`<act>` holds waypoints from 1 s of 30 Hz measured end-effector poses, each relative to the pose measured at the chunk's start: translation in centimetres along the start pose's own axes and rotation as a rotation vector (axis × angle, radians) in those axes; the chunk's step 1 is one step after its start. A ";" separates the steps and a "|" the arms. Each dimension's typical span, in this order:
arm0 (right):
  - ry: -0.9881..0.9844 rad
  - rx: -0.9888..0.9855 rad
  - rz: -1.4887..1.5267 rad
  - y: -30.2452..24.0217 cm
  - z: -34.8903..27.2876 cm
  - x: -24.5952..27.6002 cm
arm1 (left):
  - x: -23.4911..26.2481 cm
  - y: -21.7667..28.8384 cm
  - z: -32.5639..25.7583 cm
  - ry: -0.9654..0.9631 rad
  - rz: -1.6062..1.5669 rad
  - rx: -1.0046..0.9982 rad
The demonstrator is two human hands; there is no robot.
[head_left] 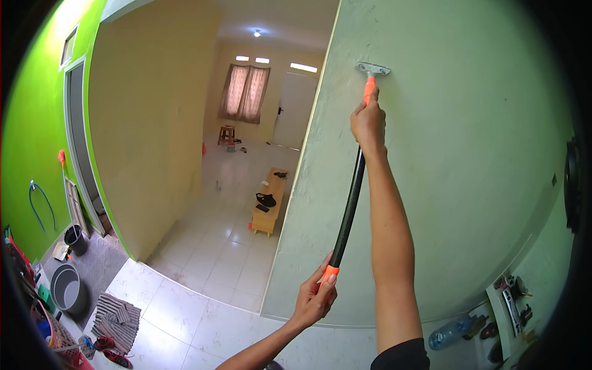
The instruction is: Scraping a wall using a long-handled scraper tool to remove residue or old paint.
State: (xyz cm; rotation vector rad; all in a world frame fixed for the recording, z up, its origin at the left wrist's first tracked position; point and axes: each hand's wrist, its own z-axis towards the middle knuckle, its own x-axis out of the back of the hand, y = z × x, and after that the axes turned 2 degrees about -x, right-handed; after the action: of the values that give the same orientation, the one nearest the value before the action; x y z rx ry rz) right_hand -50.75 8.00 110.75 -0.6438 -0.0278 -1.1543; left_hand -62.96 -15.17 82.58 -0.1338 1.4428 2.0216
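Observation:
A long scraper with a black shaft, orange grips and a grey metal blade leans up against a pale green wall. The blade lies flat on the wall near its top. My right hand is raised high and grips the upper orange part just below the blade. My left hand holds the lower orange end of the shaft, low and closer to me.
A wooden bench with a black bag stands on the white tiled floor beyond the wall corner. Buckets, a striped cloth and shoes lie at lower left. A water bottle and small items sit at lower right.

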 end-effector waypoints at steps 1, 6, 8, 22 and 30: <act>0.032 0.040 -0.032 -0.4 0.5 0.3 | -0.1 0.3 0.2 0.015 0.020 0.085; -0.069 -0.063 -0.036 -1.8 4.2 1.6 | -0.3 1.3 1.7 -0.032 0.022 -0.001; 0.011 0.018 0.027 -1.1 3.5 1.2 | -0.2 1.3 1.2 -0.030 0.004 0.008; -0.021 -0.077 -0.095 -1.6 3.1 2.0 | -1.2 1.7 1.5 -0.023 -0.027 0.021; -0.070 -0.101 0.121 -2.6 6.0 3.6 | -2.5 2.2 2.6 -0.046 -0.050 -0.047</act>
State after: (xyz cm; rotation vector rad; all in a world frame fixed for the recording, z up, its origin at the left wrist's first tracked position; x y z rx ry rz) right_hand -49.64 7.24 118.09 -0.7650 0.0103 -1.0206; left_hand -61.46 -14.40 86.44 -0.1414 1.3518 2.0054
